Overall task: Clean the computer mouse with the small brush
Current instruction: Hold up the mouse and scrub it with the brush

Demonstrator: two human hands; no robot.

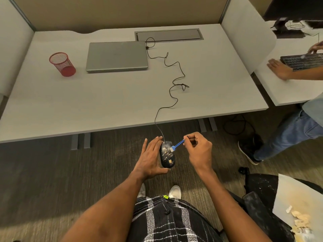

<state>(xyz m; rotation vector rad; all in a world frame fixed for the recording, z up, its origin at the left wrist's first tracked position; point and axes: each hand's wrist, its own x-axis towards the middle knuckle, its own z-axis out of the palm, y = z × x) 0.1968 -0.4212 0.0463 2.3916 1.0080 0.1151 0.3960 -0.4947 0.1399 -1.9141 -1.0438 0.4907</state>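
Observation:
A black computer mouse (167, 155) with yellowish crumbs on its top is held in the air in front of the desk edge. My left hand (150, 157) holds it from the left, fingers along its side and thumb under its rear end. My right hand (198, 148) pinches the blue handle of a small brush (176, 145). The brush's white bristles touch the mouse near its buttons. The mouse's black cable (172, 81) runs up over the desk to the closed laptop.
On the grey desk (104, 102) lie a closed silver laptop (117, 55) and a red mesh cup (62, 64). Another person (279, 69) works at a keyboard (304, 61) on the right desk. A black chair (258, 198) and a sheet with crumbs (300, 208) sit at the lower right.

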